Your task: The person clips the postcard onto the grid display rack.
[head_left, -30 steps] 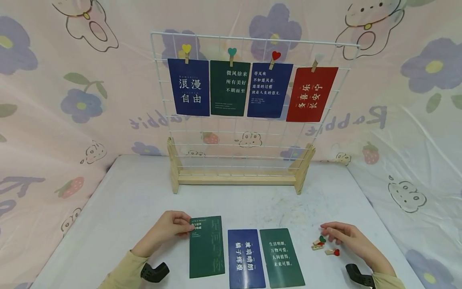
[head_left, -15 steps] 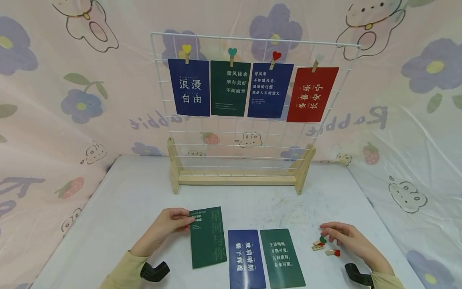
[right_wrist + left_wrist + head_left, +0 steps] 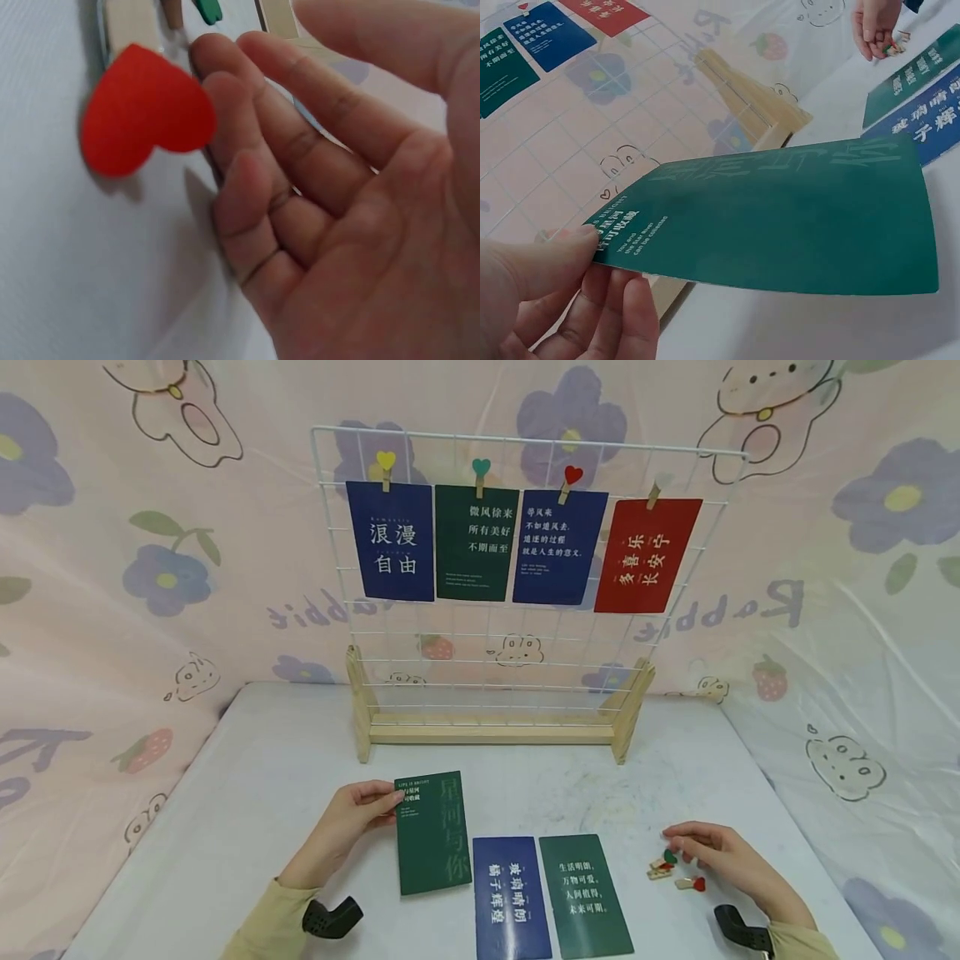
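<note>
Between thumb and fingers my left hand (image 3: 360,818) pinches a green card (image 3: 432,843) by its upper left edge. In the left wrist view that card (image 3: 780,217) is tilted and raised off the table. On the right, my right hand (image 3: 716,852) rests with loosely bent fingers and nothing in its grasp. Beside its fingertips lie several small wooden clothespins (image 3: 662,870) with heart tops. One with a red heart (image 3: 146,112) is close to the fingers in the right wrist view. A blue card (image 3: 512,893) and another green card (image 3: 587,893) lie flat between the hands.
A white wire grid rack (image 3: 495,643) on a wooden base (image 3: 491,734) stands at the back of the table (image 3: 285,760). Blue, green and red cards hang on it in a row, including a red card (image 3: 648,556), each clipped with a heart clothespin (image 3: 481,477).
My left hand has lifted the green card from the table and carried it slightly toward the rack. The right hand has hardly moved beside the clothespins.
</note>
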### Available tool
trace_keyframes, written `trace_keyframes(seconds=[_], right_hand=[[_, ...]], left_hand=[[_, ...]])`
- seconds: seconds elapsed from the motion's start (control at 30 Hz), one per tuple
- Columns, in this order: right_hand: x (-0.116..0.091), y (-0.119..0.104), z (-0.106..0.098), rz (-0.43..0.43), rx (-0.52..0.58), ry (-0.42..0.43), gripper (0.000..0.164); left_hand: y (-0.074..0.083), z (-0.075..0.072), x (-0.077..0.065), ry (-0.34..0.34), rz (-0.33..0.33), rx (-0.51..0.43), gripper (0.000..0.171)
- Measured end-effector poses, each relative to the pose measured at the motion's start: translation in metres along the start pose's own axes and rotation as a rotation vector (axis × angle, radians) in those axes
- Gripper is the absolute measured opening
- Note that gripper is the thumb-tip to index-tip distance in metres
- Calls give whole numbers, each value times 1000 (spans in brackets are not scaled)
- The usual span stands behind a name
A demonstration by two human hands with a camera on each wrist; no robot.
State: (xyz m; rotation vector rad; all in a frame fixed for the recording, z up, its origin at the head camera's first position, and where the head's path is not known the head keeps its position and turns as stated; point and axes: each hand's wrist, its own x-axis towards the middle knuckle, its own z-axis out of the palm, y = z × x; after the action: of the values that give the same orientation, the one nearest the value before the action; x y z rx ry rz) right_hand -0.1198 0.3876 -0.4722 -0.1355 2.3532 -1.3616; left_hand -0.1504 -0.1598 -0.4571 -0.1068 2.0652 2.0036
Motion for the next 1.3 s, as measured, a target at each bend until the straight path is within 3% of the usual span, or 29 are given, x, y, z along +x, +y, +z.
trace_keyframes(seconds=[0.2, 0.47, 0.8, 1.3], right_hand=[[2, 1, -1, 28, -6, -5, 41], [5, 1, 0, 4, 22, -70, 39], [9, -2, 6, -9, -8, -60, 36], [11, 0, 4, 26, -8, -53, 33]], left_hand=[[2, 5, 3, 47, 4, -65, 31], [4, 8, 5, 85, -1, -96, 30], [6, 6, 7, 110, -4, -158, 28], [0, 1, 7, 130, -36, -136, 31]])
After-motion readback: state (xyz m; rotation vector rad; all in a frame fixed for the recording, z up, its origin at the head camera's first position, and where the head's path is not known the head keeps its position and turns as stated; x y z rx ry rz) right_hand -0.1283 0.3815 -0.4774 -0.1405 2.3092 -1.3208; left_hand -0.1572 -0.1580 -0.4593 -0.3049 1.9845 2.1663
